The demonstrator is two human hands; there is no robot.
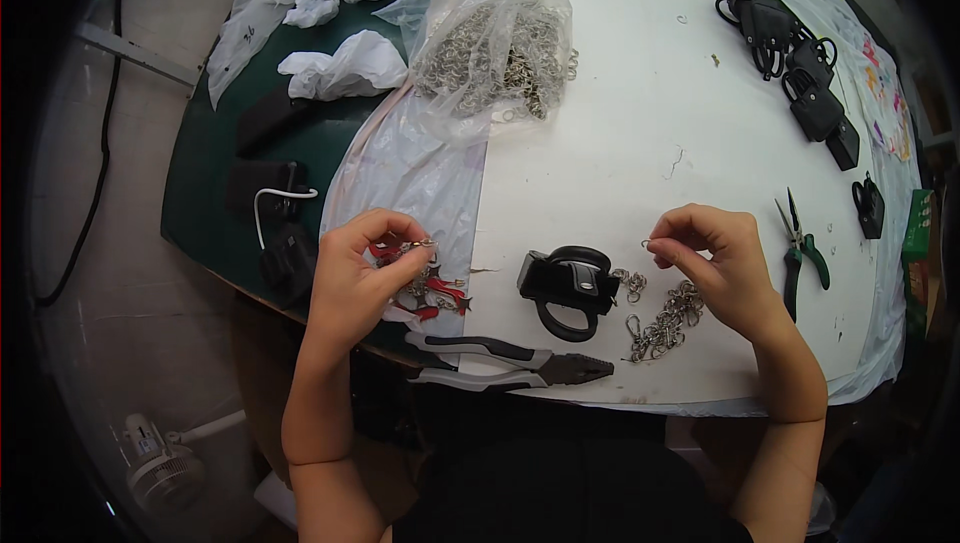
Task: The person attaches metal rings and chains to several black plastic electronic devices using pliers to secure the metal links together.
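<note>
My left hand [362, 268] is closed at the left, its thumb and finger pinching a small metal piece [426, 243], perhaps a clasp or ring. Below its fingers lie red pieces [440, 295] with bits of metal chain; whether some hang from the hand is unclear. My right hand [722, 261] is raised over the white board, pinching a thin metal ring [646, 244] between thumb and forefinger. Beneath it is a heap of silver keyrings with short chains [668, 325]. Between my hands sits a black device with looped black straps [568, 288].
Combination pliers [560, 367] lie along the near edge, and green-handled needle-nose pliers [797, 253] at the right. A clear bag of metal rings and chains [495, 53] stands far centre. Black cased items with cords [770, 28] line the far right. Crumpled white plastic [350, 65] lies far left.
</note>
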